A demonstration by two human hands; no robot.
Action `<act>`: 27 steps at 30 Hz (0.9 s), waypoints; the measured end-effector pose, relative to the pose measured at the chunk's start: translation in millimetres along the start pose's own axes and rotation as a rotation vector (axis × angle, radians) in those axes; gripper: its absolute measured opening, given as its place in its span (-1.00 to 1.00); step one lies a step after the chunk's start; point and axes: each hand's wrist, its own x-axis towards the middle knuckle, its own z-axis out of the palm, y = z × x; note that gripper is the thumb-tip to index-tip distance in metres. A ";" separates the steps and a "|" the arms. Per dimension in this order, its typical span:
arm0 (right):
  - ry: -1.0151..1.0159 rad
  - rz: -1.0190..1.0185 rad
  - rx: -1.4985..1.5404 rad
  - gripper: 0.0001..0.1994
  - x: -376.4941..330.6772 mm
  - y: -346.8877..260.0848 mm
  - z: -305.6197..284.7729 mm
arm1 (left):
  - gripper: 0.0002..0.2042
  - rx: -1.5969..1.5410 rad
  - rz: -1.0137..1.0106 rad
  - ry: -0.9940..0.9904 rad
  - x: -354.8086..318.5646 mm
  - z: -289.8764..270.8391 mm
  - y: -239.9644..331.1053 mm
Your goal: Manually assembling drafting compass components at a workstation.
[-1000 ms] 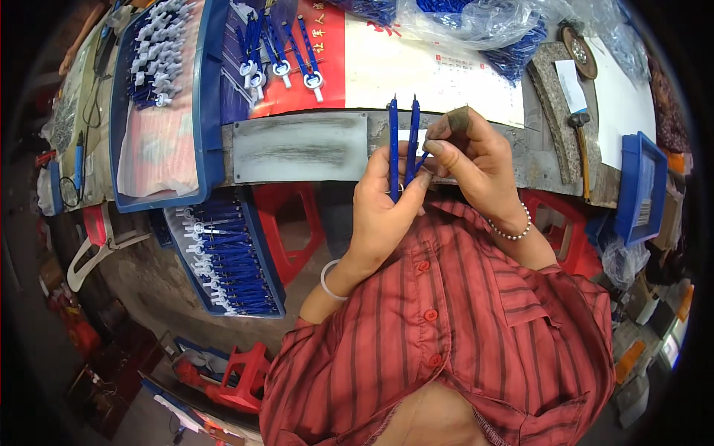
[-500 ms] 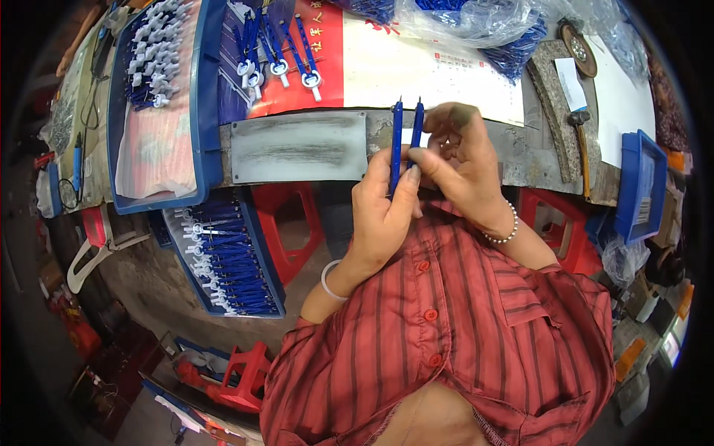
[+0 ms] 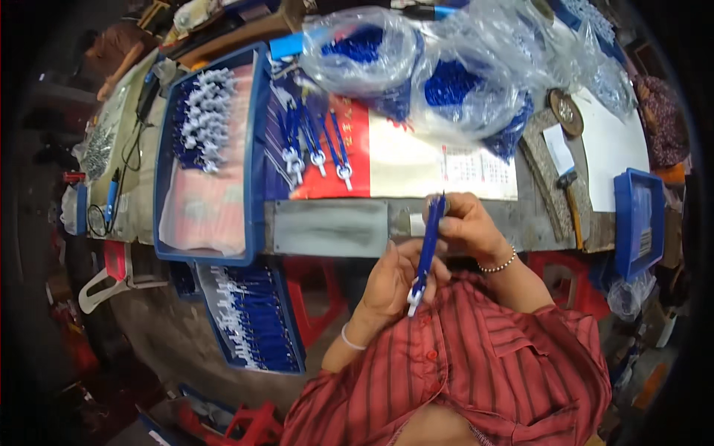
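A blue drawing compass (image 3: 429, 249) with a white head is held upright in front of my chest, head down and points up, its legs close together. My right hand (image 3: 472, 229) pinches it near the points. Beside its lower part, my left hand (image 3: 388, 281) has its fingers loosely apart; some of them pass behind the compass. Several finished-looking blue compasses (image 3: 317, 157) with white heads lie on the red and purple sheet beyond my hands.
At left on the bench stands a blue tray (image 3: 256, 186) of compasses, with another tray (image 3: 294, 327) lower down. Plastic bags (image 3: 364, 78) of blue parts sit at the back. A hammer (image 3: 571, 201), stone slab (image 3: 547, 167) and blue bin (image 3: 626, 223) are on the right.
The compass legs, apart before, have come together, and its white head now shows below. My left hand has loosened from it; the right has moved to the points. The view has shifted.
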 end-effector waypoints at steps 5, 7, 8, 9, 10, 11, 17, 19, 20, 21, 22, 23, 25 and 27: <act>-0.293 0.052 -0.346 -0.82 27.0 -7.3 -1.8 | -0.71 -0.032 0.044 -0.147 0.0 -31.1 -2.0; -0.384 0.150 -0.546 -0.80 48.2 -38.3 -1.7 | -0.74 -0.065 0.081 -0.149 -1.9 -35.6 7.6; -0.393 -0.135 -0.728 -0.79 63.5 -47.9 -9.2 | -0.79 -0.038 0.101 -0.150 -2.3 -34.9 13.3; -0.234 -0.067 -0.784 -0.78 78.2 -68.7 -9.3 | -0.79 -0.036 0.108 -0.157 -4.1 -33.1 18.5; -0.095 -0.218 -0.872 -0.77 96.5 -84.0 -9.6 | -0.80 -0.001 0.144 -0.112 -6.8 -30.1 22.6; 0.017 -0.333 -0.986 -0.80 115.7 -101.0 -5.8 | -0.82 0.032 0.183 -0.065 -10.5 -28.6 25.5; 0.313 -0.521 -1.923 -0.84 247.0 -122.8 -45.0 | -0.89 0.165 0.205 0.073 -17.3 -22.4 30.0; 0.281 -0.384 -2.020 -0.85 259.8 -121.2 -45.3 | -0.89 0.256 0.247 0.180 -20.7 -20.3 27.0; 0.245 -0.230 -2.117 -0.85 264.9 -119.5 -43.3 | -0.88 0.262 0.262 0.186 -21.7 -23.0 25.4; 0.244 -0.239 -2.113 -0.85 270.4 -118.1 -45.3 | -0.88 0.268 0.267 0.189 -22.7 -23.5 26.6; 0.239 -0.267 -2.060 -0.88 275.7 -117.6 -50.8 | -0.88 0.292 0.272 0.213 -23.5 -23.7 28.3; 0.227 -0.291 -2.009 -0.89 278.4 -117.7 -53.2 | -0.88 0.310 0.277 0.241 -24.5 -24.3 28.7; 0.197 -0.317 -1.984 -0.89 279.8 -120.1 -60.5 | -0.89 0.312 0.276 0.256 -25.0 -27.0 31.2; 0.164 -0.508 -1.726 -0.87 270.9 -128.6 -54.5 | -0.90 0.279 0.283 0.267 -25.7 -27.0 31.8</act>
